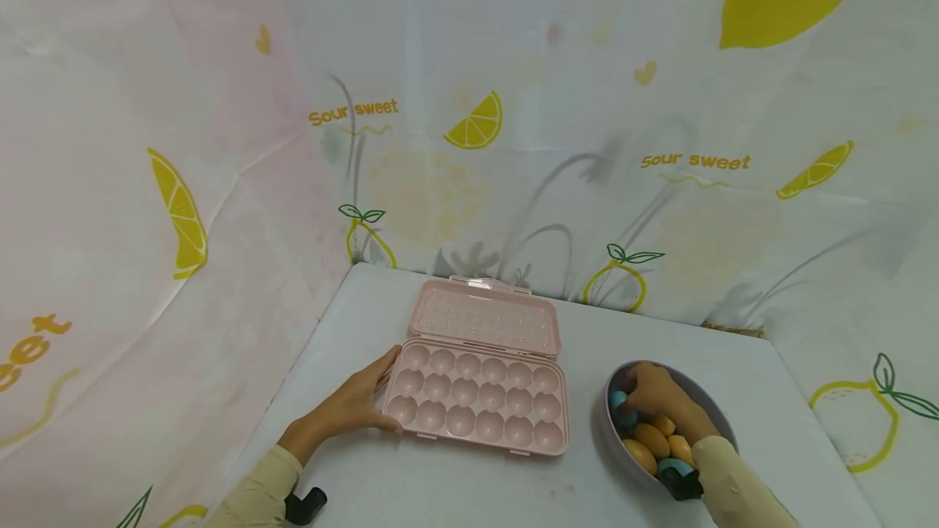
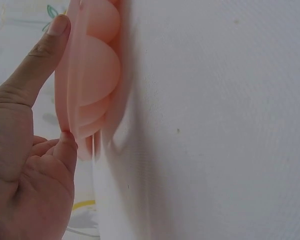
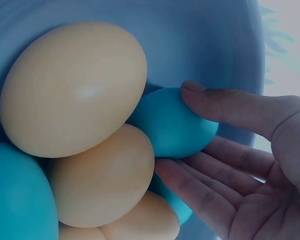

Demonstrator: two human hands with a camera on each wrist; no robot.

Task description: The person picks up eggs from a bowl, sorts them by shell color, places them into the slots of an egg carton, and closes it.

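Observation:
A pink plastic egg box (image 1: 478,392) lies with its lid (image 1: 484,318) folded back, its rows of round hollows bare. My left hand (image 1: 359,402) grips the box's left end, thumb at the near corner and fingers at the far side. In the left wrist view, the thumb and fingers meet the rim of the egg box (image 2: 65,95). Inside a grey bowl (image 1: 711,402), my right hand (image 1: 656,393) pinches a blue egg (image 3: 172,122) between thumb and fingers. That egg is beside tan eggs (image 3: 102,175) and another blue egg (image 3: 20,195).
Both things stand on a white table (image 1: 367,475), the bowl to the right of the box. A wall sheet (image 1: 528,186) printed with lemons rises behind the table. Black wrist straps (image 1: 304,505) show at both sleeves.

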